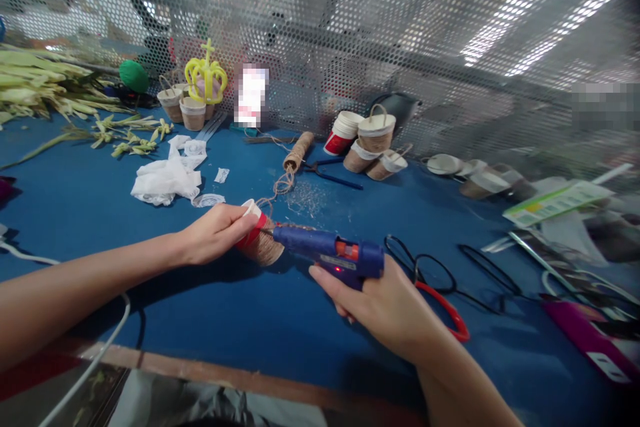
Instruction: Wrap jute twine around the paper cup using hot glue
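Note:
My left hand grips a red and white paper cup by its rim, tilted over the table. Brown twine is wound around the lower part of the cup. A strand of twine runs from the cup back to a spool lying on its side. My right hand is wrapped round the handle of a blue glue gun with a small red light lit. The gun's nozzle points left and reaches the cup's side; whether it touches is hard to tell.
Several twine-covered cups stand beside stacked paper cups at the back. Blue-handled pliers lie near the spool. White tissue is at left. Black cord and red-handled scissors lie to the right, past my right hand.

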`<state>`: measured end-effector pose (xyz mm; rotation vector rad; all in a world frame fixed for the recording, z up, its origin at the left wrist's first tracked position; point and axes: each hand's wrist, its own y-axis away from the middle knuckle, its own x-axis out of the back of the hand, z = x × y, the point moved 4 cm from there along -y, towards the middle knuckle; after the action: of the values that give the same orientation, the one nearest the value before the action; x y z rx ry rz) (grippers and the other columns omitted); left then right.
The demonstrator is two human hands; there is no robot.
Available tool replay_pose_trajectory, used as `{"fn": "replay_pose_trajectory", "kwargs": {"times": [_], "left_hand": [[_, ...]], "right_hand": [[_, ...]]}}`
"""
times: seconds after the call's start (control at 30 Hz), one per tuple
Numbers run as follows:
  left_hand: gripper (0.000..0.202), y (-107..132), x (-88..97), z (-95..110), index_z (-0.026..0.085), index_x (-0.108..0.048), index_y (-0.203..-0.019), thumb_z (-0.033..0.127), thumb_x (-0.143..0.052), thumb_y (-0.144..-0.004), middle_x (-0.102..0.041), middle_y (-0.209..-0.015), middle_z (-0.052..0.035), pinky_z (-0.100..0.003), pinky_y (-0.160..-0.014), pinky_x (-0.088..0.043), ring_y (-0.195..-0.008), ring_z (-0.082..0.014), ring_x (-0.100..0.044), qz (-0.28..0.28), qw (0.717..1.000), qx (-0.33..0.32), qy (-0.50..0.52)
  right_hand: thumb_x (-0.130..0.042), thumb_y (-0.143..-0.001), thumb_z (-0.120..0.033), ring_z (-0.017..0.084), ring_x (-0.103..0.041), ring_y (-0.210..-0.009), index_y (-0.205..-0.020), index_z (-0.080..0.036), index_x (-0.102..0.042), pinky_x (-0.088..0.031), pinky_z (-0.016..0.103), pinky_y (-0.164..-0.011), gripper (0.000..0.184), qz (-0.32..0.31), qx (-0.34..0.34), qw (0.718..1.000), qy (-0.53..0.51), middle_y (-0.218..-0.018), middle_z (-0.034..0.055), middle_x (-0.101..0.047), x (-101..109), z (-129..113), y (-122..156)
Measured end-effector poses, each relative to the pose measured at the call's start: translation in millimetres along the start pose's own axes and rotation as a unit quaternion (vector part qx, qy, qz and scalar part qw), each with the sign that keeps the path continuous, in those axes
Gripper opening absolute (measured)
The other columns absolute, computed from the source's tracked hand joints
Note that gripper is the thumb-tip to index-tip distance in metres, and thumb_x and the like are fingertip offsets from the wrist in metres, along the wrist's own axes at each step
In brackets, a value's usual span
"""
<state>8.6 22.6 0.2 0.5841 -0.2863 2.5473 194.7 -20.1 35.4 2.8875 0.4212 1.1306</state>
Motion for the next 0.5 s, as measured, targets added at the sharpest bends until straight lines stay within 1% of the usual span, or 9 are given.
{"fn": "replay_pose_trajectory", "kwargs": {"times": [0.1,0.2,0.37,0.43,0.5], "left_hand": [[0.047,-0.5,0.5,-1.2,0.008,-0.063,-0.085,0.041,-0.029,-0.086,-0.059,-0.067,-0.0013,-0.020,-0.055,-0.038,-0.059,-0.0108,-0.048,0.013,1.000,0.024,-0.003],[0.047,-1.6,-0.6,-1.7,0.009,-0.063,-0.090,0.042,-0.030,-0.086,-0.064,-0.076,-0.0034,-0.022,-0.061,-0.042,-0.066,-0.0137,-0.054,0.016,0.999,0.042,0.030],[0.047,-3.7,-5.7,2.6,0.010,-0.063,-0.096,0.040,-0.029,-0.087,-0.067,-0.089,-0.0076,-0.026,-0.071,-0.046,-0.079,-0.0183,-0.060,-0.015,0.986,0.058,0.154],[0.046,-4.0,-6.1,4.9,0.010,-0.063,-0.095,0.040,-0.030,-0.086,-0.067,-0.090,-0.0077,-0.026,-0.072,-0.047,-0.081,-0.0186,-0.061,-0.013,0.984,0.058,0.170],[0.045,-4.1,-5.7,5.8,0.010,-0.064,-0.093,0.040,-0.030,-0.086,-0.068,-0.089,-0.0077,-0.026,-0.071,-0.047,-0.080,-0.0184,-0.061,-0.004,0.985,0.060,0.164]], "right_hand": [[-0.054,-0.075,-0.034,0.009,-0.045,-0.035,-0.053,-0.019,-0.045,-0.039,0.021,-0.039,0.029,0.026,0.014,0.999,0.027,-0.039,-0.0044,-0.047,0.7,-0.3,0.2],[-0.056,-0.074,-0.033,0.010,-0.046,-0.039,-0.056,-0.019,-0.046,-0.040,0.022,-0.042,0.024,0.035,0.045,0.996,0.062,-0.044,-0.0036,-0.050,0.0,-2.2,0.2],[-0.054,-0.075,-0.031,0.010,-0.047,-0.048,-0.062,-0.018,-0.049,-0.041,0.023,-0.048,0.018,0.015,0.101,0.990,0.094,-0.054,-0.0016,-0.054,-5.1,-6.3,2.1],[-0.051,-0.077,-0.030,0.011,-0.050,-0.052,-0.068,-0.018,-0.053,-0.042,0.024,-0.051,0.015,0.002,0.112,0.989,0.097,-0.060,-0.0001,-0.057,-7.4,-7.1,2.9],[-0.051,-0.077,-0.028,0.012,-0.052,-0.055,-0.071,-0.018,-0.055,-0.043,0.024,-0.052,0.013,-0.006,0.114,0.989,0.096,-0.064,0.0011,-0.059,-8.4,-7.2,3.1]]}}
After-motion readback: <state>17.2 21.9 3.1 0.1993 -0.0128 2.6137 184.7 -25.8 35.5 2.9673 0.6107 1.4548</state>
